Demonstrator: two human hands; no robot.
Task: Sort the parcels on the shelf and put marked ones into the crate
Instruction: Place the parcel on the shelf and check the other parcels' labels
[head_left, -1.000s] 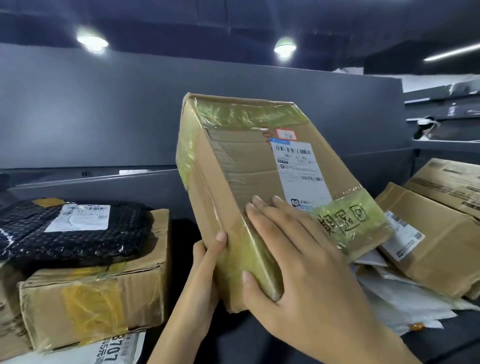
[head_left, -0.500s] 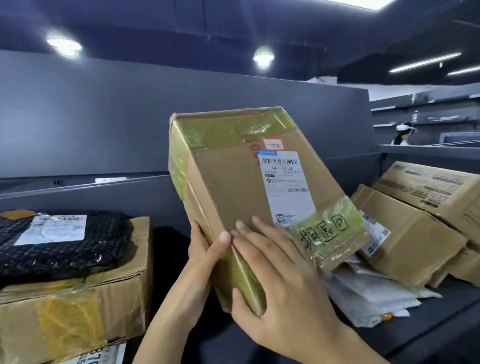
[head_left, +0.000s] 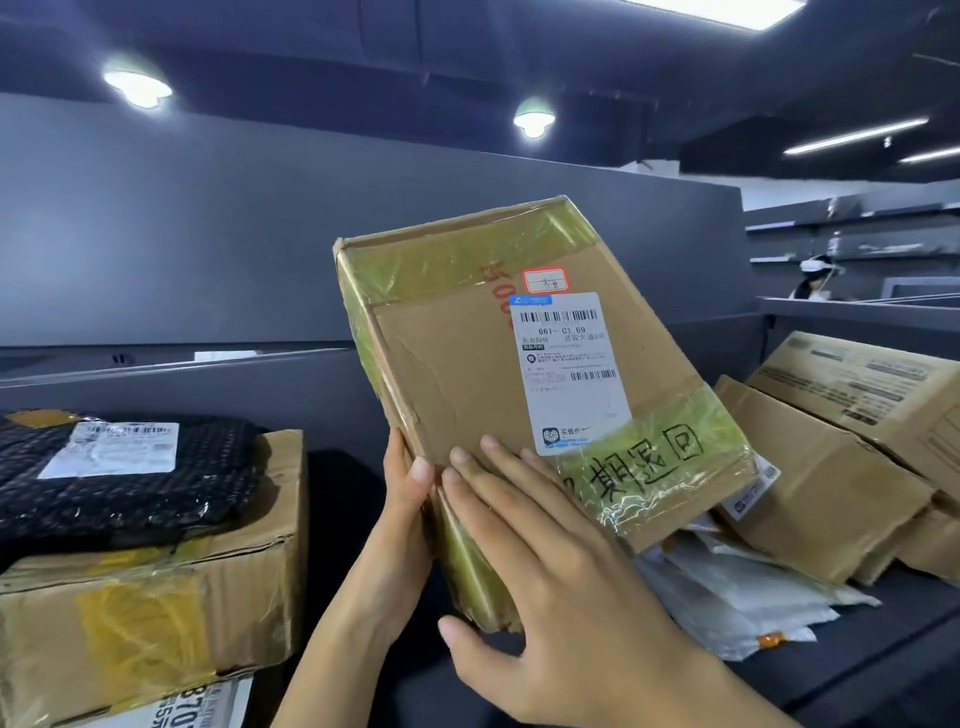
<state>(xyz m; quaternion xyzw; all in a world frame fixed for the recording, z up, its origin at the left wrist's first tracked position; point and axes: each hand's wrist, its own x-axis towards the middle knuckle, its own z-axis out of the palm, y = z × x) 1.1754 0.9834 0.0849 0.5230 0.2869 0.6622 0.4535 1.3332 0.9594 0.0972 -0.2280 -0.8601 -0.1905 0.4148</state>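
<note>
I hold a brown cardboard parcel (head_left: 457, 374) tilted up over the shelf, its labelled face toward me. It carries a white shipping label, a small red-framed sticker and black handwriting on yellowish tape at its lower right. My left hand (head_left: 400, 525) grips its lower left edge from behind, thumb on the front. My right hand (head_left: 550, 566) lies flat on the lower front face and wraps the bottom corner. No crate is in view.
On the left, a black bubble-wrap parcel (head_left: 119, 473) lies on a taped cardboard box (head_left: 156, 613). On the right lie brown boxes (head_left: 821, 483) and white plastic mailers (head_left: 737, 597) on the dark shelf (head_left: 857, 660). A grey back wall stands behind. A person is far right.
The parcel has turned so its labelled face points more squarely at me, and the handwriting shows more fully. Both hands keep their hold; the view has shifted slightly.
</note>
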